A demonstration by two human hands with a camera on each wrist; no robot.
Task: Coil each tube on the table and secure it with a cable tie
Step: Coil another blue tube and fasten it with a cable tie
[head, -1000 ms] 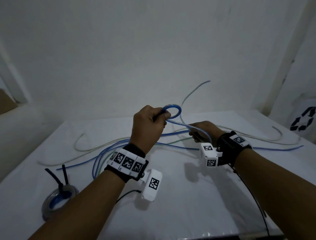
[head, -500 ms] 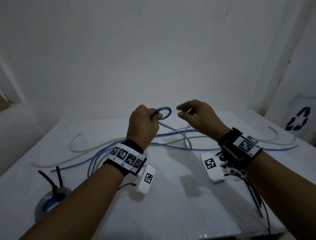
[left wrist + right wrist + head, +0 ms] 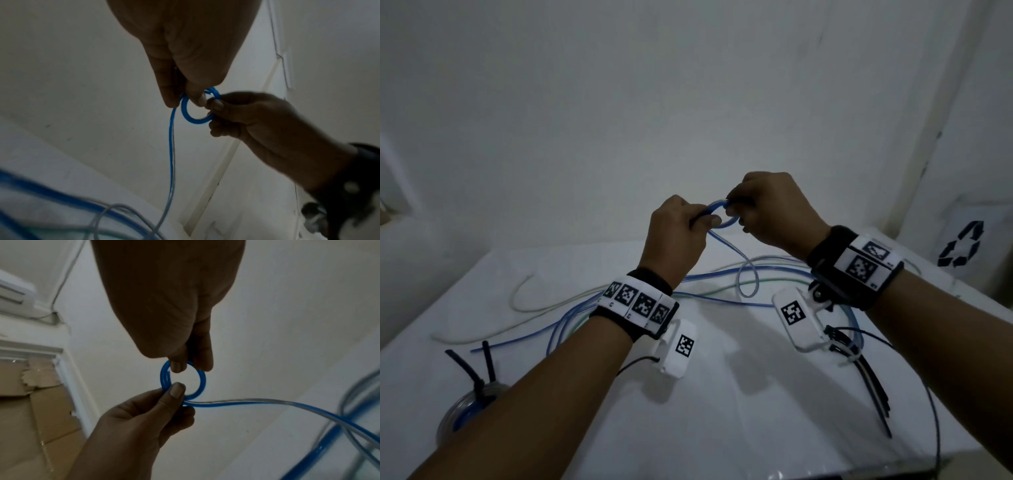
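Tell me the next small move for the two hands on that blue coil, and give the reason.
Probably wrap one more turn: the left hand keeps pinching the small blue coil while the right hand, now pinching its far side, lets go and draws up the trailing tube. The coil has only a few turns, and most of the tube lies loose on the table.

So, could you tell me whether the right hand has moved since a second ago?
Yes. The right hand has risen from low over the table and swung left to the blue coil, which it now pinches opposite the left hand.
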